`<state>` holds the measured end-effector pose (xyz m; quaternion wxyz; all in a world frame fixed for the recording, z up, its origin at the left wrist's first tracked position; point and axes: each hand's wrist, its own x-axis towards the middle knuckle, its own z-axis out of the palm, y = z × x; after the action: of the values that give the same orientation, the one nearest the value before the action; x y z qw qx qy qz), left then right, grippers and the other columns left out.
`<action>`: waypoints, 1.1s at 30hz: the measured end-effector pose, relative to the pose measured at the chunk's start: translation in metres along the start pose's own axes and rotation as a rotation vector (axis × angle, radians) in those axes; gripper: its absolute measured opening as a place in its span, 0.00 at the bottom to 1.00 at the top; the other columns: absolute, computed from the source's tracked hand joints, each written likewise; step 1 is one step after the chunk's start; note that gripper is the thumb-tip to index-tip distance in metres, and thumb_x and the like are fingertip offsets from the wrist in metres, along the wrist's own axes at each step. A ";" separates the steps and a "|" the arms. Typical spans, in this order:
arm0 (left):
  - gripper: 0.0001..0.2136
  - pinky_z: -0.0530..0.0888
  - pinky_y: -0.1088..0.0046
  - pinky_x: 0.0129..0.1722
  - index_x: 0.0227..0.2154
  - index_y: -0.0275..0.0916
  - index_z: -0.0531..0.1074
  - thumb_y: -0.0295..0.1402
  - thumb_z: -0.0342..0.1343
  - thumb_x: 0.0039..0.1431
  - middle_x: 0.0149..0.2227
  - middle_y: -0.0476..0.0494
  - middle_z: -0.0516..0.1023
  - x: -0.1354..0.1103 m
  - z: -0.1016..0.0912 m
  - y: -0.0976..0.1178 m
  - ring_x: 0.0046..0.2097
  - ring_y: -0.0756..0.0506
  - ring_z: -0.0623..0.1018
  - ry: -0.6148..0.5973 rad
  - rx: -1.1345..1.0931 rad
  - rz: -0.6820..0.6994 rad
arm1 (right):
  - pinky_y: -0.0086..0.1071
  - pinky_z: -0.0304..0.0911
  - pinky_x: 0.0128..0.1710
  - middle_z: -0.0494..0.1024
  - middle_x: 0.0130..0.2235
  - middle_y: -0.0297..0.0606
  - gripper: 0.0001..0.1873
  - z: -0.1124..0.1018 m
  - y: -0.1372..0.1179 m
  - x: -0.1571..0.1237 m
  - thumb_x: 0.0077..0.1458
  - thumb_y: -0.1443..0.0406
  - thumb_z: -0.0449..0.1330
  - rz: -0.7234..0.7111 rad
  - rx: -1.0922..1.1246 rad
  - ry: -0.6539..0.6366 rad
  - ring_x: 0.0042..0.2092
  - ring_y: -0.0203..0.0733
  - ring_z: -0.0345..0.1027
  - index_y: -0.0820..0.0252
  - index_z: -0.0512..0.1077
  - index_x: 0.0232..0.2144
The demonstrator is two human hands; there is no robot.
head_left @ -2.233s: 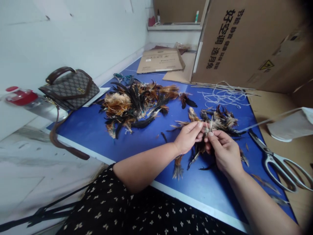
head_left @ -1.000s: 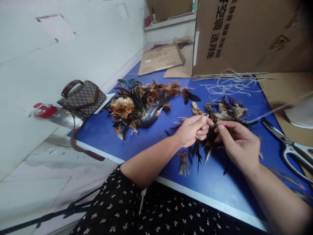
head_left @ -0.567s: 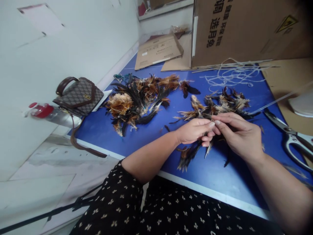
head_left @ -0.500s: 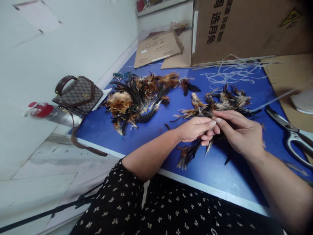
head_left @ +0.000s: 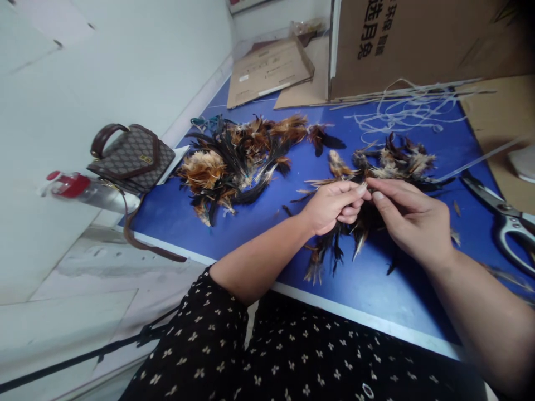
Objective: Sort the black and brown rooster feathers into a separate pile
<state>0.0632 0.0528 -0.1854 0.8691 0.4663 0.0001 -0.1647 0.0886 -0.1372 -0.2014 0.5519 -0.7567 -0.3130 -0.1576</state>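
My left hand [head_left: 336, 207] is closed in a pinch over the near feather pile, with dark feathers [head_left: 335, 245] showing below its fingers. Its thumb and forefinger grip the quill ends, which are mostly hidden. Against those fingertips, my right hand [head_left: 418, 223] pinches with thumb and forefinger; what lies between them is too small to make out. Brown, cream and black feathers [head_left: 412, 161] spread behind and beneath both hands on the blue table [head_left: 251, 239]. To the left lies a larger heap of orange-brown and black feathers [head_left: 204, 170].
Scissors [head_left: 507, 214] lie at the right, near a white round object [head_left: 524, 164]. White plastic strips [head_left: 409, 114] tangle at the back before a big cardboard box [head_left: 418, 50]. Flattened cardboard [head_left: 267, 72] is behind the left heap. A handbag [head_left: 134, 153] and a bottle [head_left: 92, 192] stand left.
Both hands stay together, with the left fingers shifted slightly and more black feathers showing below them. The whole view has tilted down and moved slightly.
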 end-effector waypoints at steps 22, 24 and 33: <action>0.15 0.58 0.78 0.24 0.36 0.38 0.75 0.44 0.67 0.73 0.27 0.56 0.66 0.009 -0.002 0.012 0.24 0.58 0.63 0.478 -0.061 0.460 | 0.76 0.61 0.71 0.70 0.75 0.41 0.12 -0.033 0.025 0.003 0.72 0.68 0.61 -0.399 -0.324 -0.612 0.79 0.72 0.53 0.53 0.86 0.42; 0.16 0.59 0.78 0.24 0.37 0.37 0.76 0.45 0.68 0.71 0.27 0.56 0.68 0.011 -0.004 0.009 0.24 0.57 0.63 0.475 -0.055 0.474 | 0.70 0.65 0.71 0.75 0.71 0.40 0.11 -0.033 0.025 0.007 0.74 0.65 0.62 -0.380 -0.225 -0.525 0.77 0.68 0.59 0.50 0.86 0.45; 0.22 0.80 0.69 0.51 0.42 0.38 0.86 0.53 0.77 0.59 0.41 0.43 0.87 0.011 0.004 -0.018 0.40 0.50 0.83 0.347 0.058 0.534 | 0.38 0.72 0.38 0.82 0.36 0.36 0.11 -0.025 0.000 0.006 0.78 0.63 0.63 -0.148 -0.151 -0.088 0.36 0.43 0.78 0.53 0.81 0.39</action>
<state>0.0675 0.0370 -0.1991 0.8551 0.4954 0.0214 0.1515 0.0959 -0.1586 -0.1891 0.4657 -0.7772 -0.3792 -0.1877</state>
